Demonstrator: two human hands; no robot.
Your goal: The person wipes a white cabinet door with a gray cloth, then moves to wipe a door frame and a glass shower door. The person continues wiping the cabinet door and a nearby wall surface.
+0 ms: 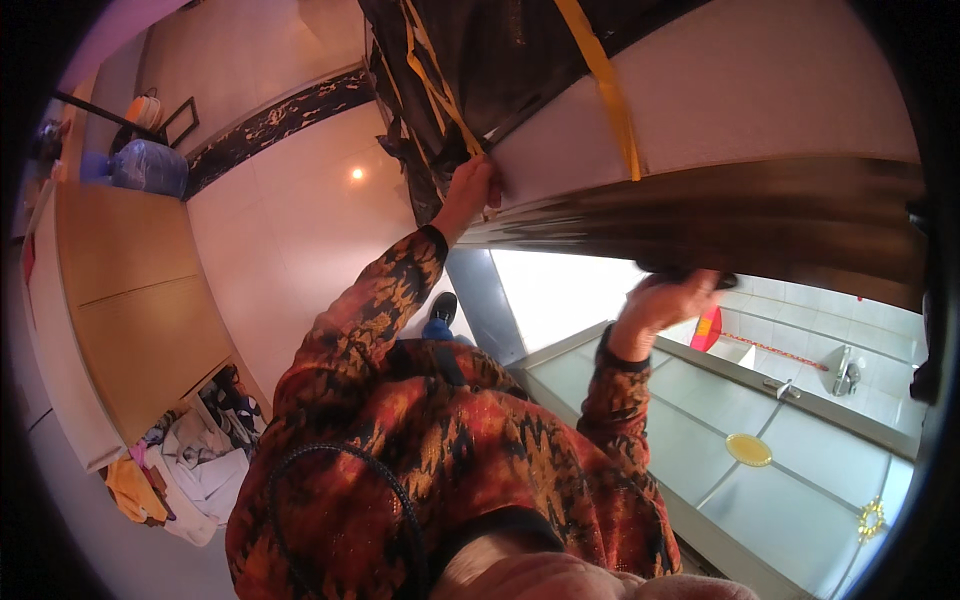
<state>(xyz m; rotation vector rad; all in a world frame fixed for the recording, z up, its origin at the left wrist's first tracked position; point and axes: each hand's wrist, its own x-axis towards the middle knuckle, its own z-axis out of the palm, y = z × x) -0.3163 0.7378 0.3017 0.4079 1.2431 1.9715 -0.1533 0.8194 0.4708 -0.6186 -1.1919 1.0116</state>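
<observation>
My left hand (pixel 468 196) is closed around a thin yellow strap (pixel 450 115), beside crumpled black plastic sheeting (pixel 480 60). Right at its knuckles is the edge of a pale panel (pixel 745 95), over which a second yellow strap (pixel 608 85) runs. Below that panel stretches a glossy dark brown surface (pixel 700 205). My right hand (pixel 668 305) is slightly blurred, its fingers curled at a small black part (pixel 728 281) under the brown surface. Whether that part is a handle I cannot tell.
At left stand a tan cabinet (pixel 140 290), a clear blue water jug (pixel 150 167) and piled clothes (pixel 200 465). A frosted glass door (pixel 690 430) stands at lower right, with a tap (pixel 847 372) beyond it. My shoe (pixel 442 308) shows on the shiny pale floor (pixel 300 200).
</observation>
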